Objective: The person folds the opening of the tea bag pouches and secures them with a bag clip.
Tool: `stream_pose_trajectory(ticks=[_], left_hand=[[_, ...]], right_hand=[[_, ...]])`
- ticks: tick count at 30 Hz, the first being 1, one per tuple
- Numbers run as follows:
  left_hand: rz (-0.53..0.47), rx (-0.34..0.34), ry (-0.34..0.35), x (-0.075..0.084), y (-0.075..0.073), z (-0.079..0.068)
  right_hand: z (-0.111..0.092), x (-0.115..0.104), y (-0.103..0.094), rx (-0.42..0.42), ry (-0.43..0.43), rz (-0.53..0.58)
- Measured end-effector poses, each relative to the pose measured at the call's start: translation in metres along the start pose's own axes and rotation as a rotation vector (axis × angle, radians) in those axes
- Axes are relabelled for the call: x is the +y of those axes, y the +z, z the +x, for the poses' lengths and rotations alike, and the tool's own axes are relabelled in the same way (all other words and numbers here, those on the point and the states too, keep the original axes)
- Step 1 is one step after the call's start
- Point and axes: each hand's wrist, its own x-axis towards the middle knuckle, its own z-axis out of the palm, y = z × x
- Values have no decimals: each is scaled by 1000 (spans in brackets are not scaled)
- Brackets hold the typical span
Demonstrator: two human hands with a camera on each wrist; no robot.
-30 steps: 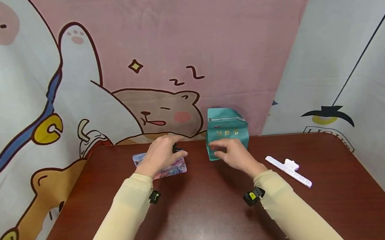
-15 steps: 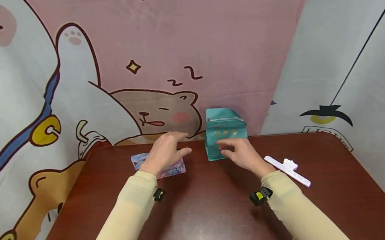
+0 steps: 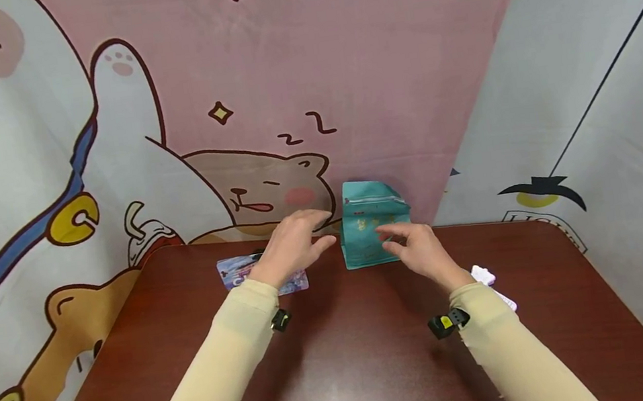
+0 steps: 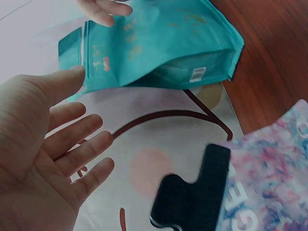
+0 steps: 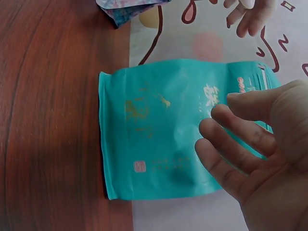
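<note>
A teal stand-up pouch [image 3: 366, 238] with gold lettering stands upright at the back of the table. My right hand [image 3: 424, 256] hovers before its right side, fingers loosely bent and holding nothing; the right wrist view shows the pouch [image 5: 154, 130] behind the fingers. My left hand [image 3: 296, 248] is in the air between the teal pouch and a blue-and-pink patterned pouch [image 3: 235, 267], partly covering the latter. Its thumb and fingers are spread apart, with nothing held. In the left wrist view, a black clip [image 4: 192, 192] sits at the edge of the patterned pouch [image 4: 274, 168].
A white bar-shaped clip [image 3: 482, 275] lies on the brown table [image 3: 348, 359] at the right, partly hidden by my right forearm. A cartoon-printed cloth [image 3: 390, 69] hangs right behind the table's back edge.
My left hand has moved right, away from the patterned pouch towards the teal one. The right hand has drifted right across the teal pouch's front. The right forearm now covers part of the white clip.
</note>
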Motion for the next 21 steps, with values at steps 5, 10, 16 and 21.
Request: stream_pose_trajectory(ticks=[5,10,16,21], left_hand=[[16,24,35,9,1,8],[20,24,55,16,1,14],[36,21,73,22,2,21],[55,34,104,28,2,27]], right_hand=[[1,4,-6,54,-37,0],[2,7,-10,92,-41,-24],[2,10,-15,162,-69,-54],[2,12,-21,204,-69,-48]])
